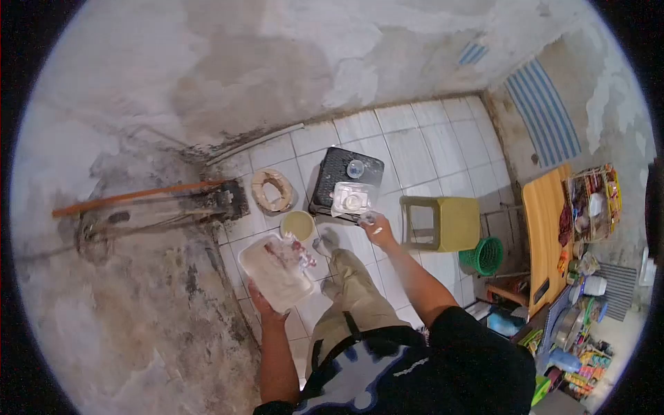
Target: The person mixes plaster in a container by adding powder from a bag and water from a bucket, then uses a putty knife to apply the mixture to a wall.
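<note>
My left hand [265, 304] grips the lower left edge of a pale rectangular tray [277, 280], tilted, with dark red and whitish bits near its upper right corner. My right hand [377, 230] has its fingers curled together beside a clear plastic container [351, 199]; something small and whitish shows at the fingertips, too small to name. That container lies on the front of a black crate-like stand [337, 169], and a small clear cup [355, 169] rests behind it.
A round yellowish bowl [297, 226] and a ring-shaped object [272, 191] are on the tiled floor left of the stand. At right are an olive plastic stool [456, 224], a green basket [482, 256] and a wooden board [543, 235]. An orange bar [138, 198] runs along the left.
</note>
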Motion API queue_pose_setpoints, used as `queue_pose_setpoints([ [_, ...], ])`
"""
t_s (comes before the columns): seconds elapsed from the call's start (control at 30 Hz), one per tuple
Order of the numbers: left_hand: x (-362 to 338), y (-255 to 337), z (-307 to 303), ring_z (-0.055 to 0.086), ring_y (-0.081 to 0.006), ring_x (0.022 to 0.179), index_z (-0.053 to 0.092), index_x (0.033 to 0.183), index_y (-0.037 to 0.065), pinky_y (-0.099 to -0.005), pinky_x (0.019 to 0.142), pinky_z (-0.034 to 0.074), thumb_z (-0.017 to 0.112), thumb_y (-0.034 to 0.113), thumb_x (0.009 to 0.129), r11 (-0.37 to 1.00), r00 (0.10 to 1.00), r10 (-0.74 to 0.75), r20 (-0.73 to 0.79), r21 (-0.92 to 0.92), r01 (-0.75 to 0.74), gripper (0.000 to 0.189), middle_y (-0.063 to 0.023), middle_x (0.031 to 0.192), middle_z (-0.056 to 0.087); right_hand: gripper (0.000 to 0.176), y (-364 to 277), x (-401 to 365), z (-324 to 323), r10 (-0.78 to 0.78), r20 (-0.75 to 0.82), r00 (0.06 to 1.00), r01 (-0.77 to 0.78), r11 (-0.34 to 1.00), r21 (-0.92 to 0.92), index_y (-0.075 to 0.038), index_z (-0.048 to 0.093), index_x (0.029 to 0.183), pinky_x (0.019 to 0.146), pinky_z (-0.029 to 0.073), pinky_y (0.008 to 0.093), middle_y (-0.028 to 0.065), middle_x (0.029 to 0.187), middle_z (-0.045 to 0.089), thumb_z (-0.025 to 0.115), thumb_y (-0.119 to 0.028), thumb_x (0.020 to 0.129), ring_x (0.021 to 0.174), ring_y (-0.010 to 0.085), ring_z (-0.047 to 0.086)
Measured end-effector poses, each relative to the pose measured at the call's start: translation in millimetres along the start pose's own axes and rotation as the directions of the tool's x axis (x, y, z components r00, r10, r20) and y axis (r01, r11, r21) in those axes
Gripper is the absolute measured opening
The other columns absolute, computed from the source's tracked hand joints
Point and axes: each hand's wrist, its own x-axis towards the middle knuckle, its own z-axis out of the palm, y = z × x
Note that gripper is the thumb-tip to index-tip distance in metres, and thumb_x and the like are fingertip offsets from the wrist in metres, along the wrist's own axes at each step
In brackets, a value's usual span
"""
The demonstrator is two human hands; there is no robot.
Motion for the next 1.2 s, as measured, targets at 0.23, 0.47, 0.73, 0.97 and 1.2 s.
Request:
queue_pose_setpoints([
  [0.23, 58, 6, -16, 0.049, -0.0335, 0.128, 0.039, 0.147, 0.013, -0.0543, 0.107, 0.040, 0.042, 0.059, 0.095, 0.995, 0.994, -0.077, -0.083, 0.061, 0.082, 0.069, -0.0080, 0.144, 0.048, 0.050, 53, 35, 65, 0.036, -0.011, 0.999, -0.037, 0.952, -0.303, -0.002, 0.056, 0.128, 0.100, 0.042, 0.0464, 0.0237, 0.117, 0.061, 0.062, -0.014, 0.080, 0.119, 0.0394, 0.051],
  [0.47, 116, 7, -30, 0.044, -0.0341, 0.132, 0.036, 0.150, 0.015, -0.0551, 0.107, 0.038, 0.043, 0.065, 0.091, 0.990, 0.964, -0.140, -0.225, -0.025, 0.138, 0.077, -0.0082, 0.149, 0.044, 0.049, 67, 47, 79, 0.053, 0.012, 0.999, -0.044, 0.920, -0.390, 0.000, 0.055, 0.128, 0.107, 0.036, 0.0452, 0.0221, 0.127, 0.056, 0.060, -0.012, 0.080, 0.124, 0.0396, 0.047],
  [0.73, 145, 0, -61, 0.047, -0.0366, 0.128, 0.036, 0.148, 0.012, -0.0545, 0.108, 0.038, 0.050, 0.062, 0.091, 0.945, 0.994, -0.109, 0.028, -0.308, 0.112, 0.077, -0.0110, 0.148, 0.043, 0.045, -10, 82, 52, 0.039, 0.057, 0.998, -0.020, 0.956, -0.291, -0.002, 0.057, 0.119, 0.108, 0.037, 0.0463, 0.0196, 0.125, 0.057, 0.071, -0.025, 0.083, 0.122, 0.0376, 0.049],
  [0.97, 143, 3, -103, 0.048, -0.0365, 0.129, 0.035, 0.149, 0.012, -0.0594, 0.107, 0.038, 0.052, 0.057, 0.090, 0.981, 0.950, 0.031, -0.310, -0.173, -0.088, 0.076, -0.0116, 0.146, 0.047, 0.048, -86, 171, 125, -0.242, 0.398, 0.885, 0.325, 0.933, -0.155, 0.004, 0.058, 0.118, 0.098, 0.043, 0.0468, 0.0239, 0.118, 0.057, 0.066, -0.033, 0.089, 0.113, 0.0410, 0.052],
  [1.2, 132, 6, -172, 0.045, -0.0354, 0.131, 0.034, 0.149, 0.016, -0.0594, 0.107, 0.038, 0.052, 0.061, 0.089, 0.925, 0.921, 0.037, -0.387, -0.336, -0.178, 0.078, -0.0099, 0.148, 0.043, 0.044, -68, 250, 322, -0.166, 0.610, 0.775, 0.431, 0.845, -0.317, 0.005, 0.057, 0.115, 0.086, 0.051, 0.0450, 0.0269, 0.107, 0.061, 0.063, -0.031, 0.091, 0.103, 0.0382, 0.061],
])
